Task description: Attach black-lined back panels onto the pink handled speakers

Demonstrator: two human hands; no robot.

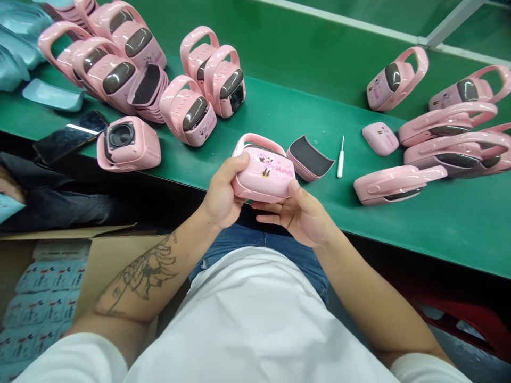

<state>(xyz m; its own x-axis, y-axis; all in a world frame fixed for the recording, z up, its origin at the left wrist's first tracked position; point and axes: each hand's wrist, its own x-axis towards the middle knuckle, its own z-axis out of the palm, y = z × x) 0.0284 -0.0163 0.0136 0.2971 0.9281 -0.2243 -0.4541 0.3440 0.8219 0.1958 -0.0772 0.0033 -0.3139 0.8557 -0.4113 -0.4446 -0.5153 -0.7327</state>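
Between my hands is a pink portable speaker with a carry handle and a cartoon print on the face turned up toward me. My left hand grips its left end, thumb on the printed face. At the lower right corner my right hand holds it with the thumb on the edge and the fingers beneath, partly hidden. Just right of the speaker lies a small stack of curved pink panels with dark inner faces. Beyond that rests a white-handled screwdriver.
Several pink speakers stand at the left, one with its speaker cone exposed. More speakers and a loose printed panel are on the right. A phone lies at the bench edge. Below left is an open carton. Another person's hand shows far left.
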